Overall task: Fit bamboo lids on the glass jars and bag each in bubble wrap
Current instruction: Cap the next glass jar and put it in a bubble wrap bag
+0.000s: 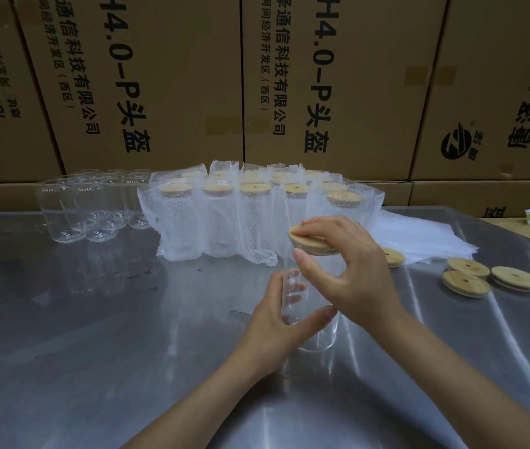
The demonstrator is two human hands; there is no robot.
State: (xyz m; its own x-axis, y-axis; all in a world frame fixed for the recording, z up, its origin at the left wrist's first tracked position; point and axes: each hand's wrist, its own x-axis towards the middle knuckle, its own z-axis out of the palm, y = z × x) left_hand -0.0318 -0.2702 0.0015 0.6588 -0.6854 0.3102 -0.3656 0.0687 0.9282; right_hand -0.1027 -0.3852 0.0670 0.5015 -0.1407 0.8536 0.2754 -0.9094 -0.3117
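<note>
A clear glass jar [313,332] stands upright on the steel table [95,335] in front of me. My left hand [276,322] grips its side, fingers and thumb curled round the glass. My right hand [344,273] holds a round bamboo lid [305,238] on the jar's mouth, fingers spread over the top and thumb at the rim. The lid sits slightly tilted. Three loose bamboo lids [490,278] lie at the right, another lid [393,257] peeks out behind my right hand.
Several lidded jars in bubble wrap bags [224,215] stand in rows at the back middle. Several bare glass jars [85,205] stand at the back left. Flat bubble wrap bags [419,238] lie at the right. Cardboard boxes [322,85] wall off the far side.
</note>
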